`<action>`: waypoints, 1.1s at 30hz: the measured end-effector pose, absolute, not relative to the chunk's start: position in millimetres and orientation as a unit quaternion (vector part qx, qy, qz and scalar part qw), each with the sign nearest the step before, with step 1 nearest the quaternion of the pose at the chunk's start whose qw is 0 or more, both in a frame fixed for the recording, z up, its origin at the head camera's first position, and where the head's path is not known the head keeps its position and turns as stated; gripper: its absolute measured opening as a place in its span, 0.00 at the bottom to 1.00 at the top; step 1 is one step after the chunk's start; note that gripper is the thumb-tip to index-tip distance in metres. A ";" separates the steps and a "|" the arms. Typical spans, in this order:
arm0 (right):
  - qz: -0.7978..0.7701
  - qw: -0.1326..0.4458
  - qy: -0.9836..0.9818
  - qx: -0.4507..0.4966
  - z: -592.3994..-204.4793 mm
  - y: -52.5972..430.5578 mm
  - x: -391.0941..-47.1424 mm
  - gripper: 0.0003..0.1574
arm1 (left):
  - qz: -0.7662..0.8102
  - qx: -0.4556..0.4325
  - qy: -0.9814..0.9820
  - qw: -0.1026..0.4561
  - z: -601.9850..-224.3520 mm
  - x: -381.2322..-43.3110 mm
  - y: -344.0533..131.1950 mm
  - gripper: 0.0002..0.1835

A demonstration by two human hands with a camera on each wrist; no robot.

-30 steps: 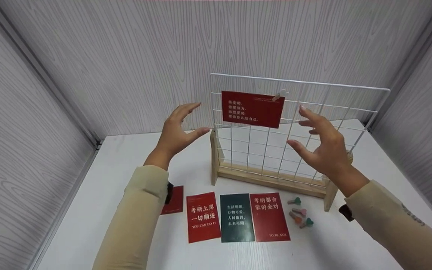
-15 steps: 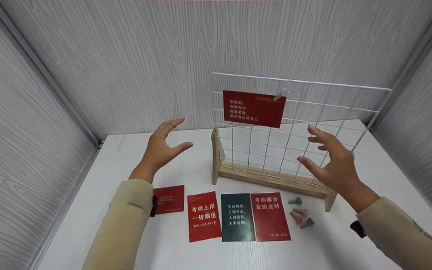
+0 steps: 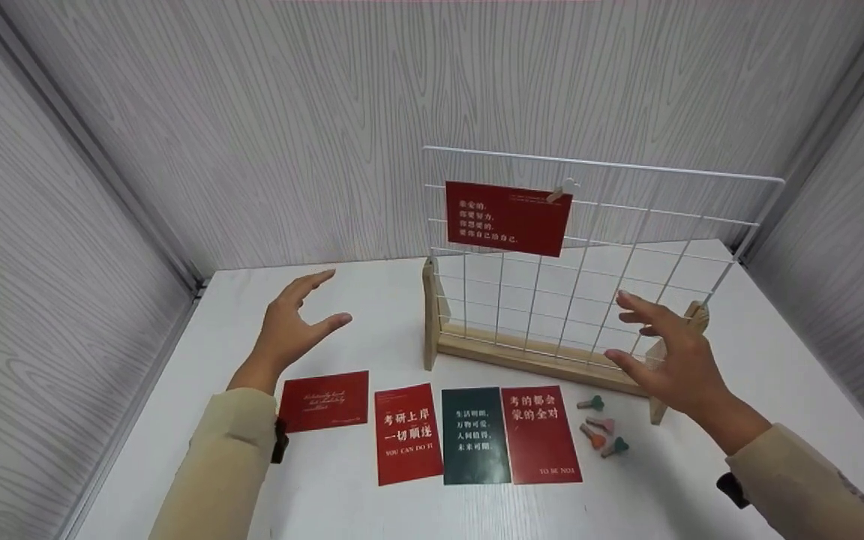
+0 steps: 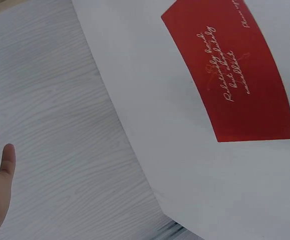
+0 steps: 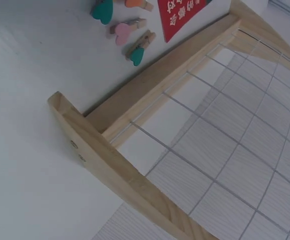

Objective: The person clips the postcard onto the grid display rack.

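My left hand (image 3: 286,326) hovers above the table's left part, thumb and fingers spread apart with nothing between them. Below it lies a red card (image 3: 327,403) with white script, also seen in the left wrist view. My right hand (image 3: 676,360) hangs in front of the right end of a white wire grid rack (image 3: 597,277), fingers parted and holding nothing. A red card (image 3: 503,221) is fixed to the grid by one white heart clip (image 3: 561,190) at its upper right corner. Several small wooden clips (image 5: 137,48) with coloured hearts lie near the rack's foot.
On the table (image 3: 372,517) a red card (image 3: 407,435), a dark green card (image 3: 475,435) and another red card (image 3: 541,435) lie in a row before the rack. The rack stands on a wooden base (image 3: 537,362). Grey wood-grain panels (image 3: 327,127) enclose the table's back and sides.
Both hands have come down and away from the hung card, the left toward the left and the right slightly rightward. The lower-left red card is now more uncovered. The hung card stays put.
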State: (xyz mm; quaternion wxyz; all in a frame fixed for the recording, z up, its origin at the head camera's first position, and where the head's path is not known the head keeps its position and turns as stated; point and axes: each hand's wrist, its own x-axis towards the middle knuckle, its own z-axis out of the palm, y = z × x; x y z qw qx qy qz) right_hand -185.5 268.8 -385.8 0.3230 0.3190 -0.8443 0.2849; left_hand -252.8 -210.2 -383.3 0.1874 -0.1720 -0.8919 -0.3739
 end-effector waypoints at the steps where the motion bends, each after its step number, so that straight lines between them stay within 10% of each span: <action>1: 0.286 0.319 -0.846 0.318 -387.8 269.6 -184.1 0.46 | -0.373 -0.167 -0.893 0.186 -386.5 -251.0 -213.6 0.35; 24: 0.298 0.199 -0.896 0.262 -452.2 290.0 -154.3 0.48 | -0.397 -0.047 -0.909 0.116 -467.6 -206.1 -278.7 0.37; 33: 0.297 0.127 -0.918 0.230 -479.9 300.8 -143.9 0.49 | -0.356 0.002 -0.926 0.125 -568.4 -232.0 -333.6 0.37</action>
